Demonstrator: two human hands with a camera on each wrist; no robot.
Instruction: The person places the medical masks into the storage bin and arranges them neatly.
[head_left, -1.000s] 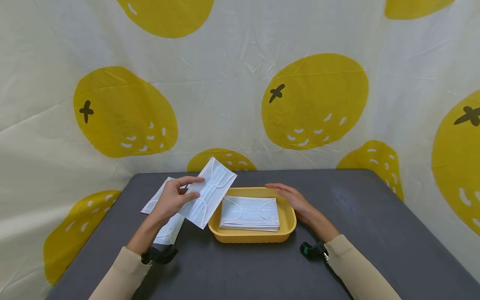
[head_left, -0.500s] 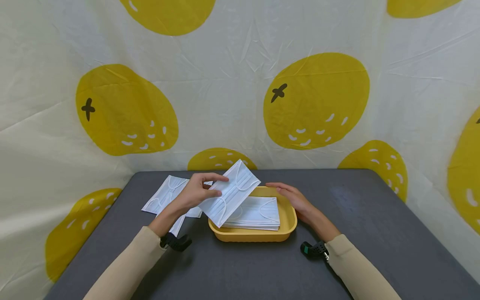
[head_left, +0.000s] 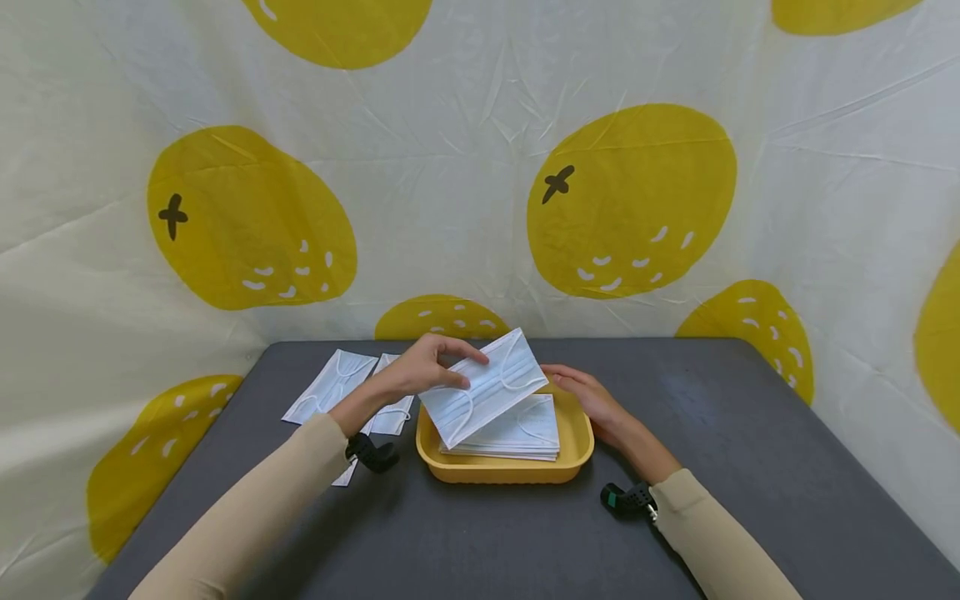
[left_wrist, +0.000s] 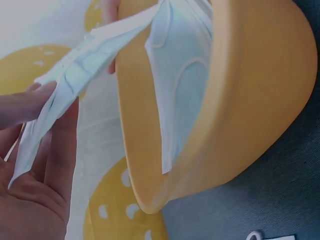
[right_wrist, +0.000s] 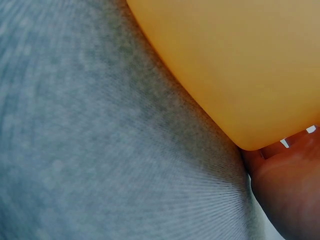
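Nearest the camera, two beige sleeves run forward over the grey worktop (head_left: 480, 533), each with a small black camera strapped at the wrist.

Just beyond sits the yellow tray (head_left: 504, 471), holding a flat stack of masks (head_left: 525, 433). The right hand (head_left: 592, 398) lies along the tray's far right rim with its fingers nearly straight, touching the rim and steadying it; its grip holds nothing.

Over the left half of the tray, the left hand (head_left: 420, 371) pinches a single white mask (head_left: 486, 386) by its left end, thumb under and fingers on top. The mask hangs tilted, with its lower corner over the stack and its far end raised; whether it already touches the stack cannot be told.

To set it down well, I judge that the mask should be turned square with the stack, lowered level until its edges line up with those beneath, and only then released. The ear loops should stay tucked on top, not draped over the rim. The right hand is best kept pressing the rim, so the tray does not slide.

Further left, loose masks (head_left: 330, 388) lie overlapping on the worktop. Behind everything hangs a white cloth (head_left: 465, 167) printed with large yellow fruit.
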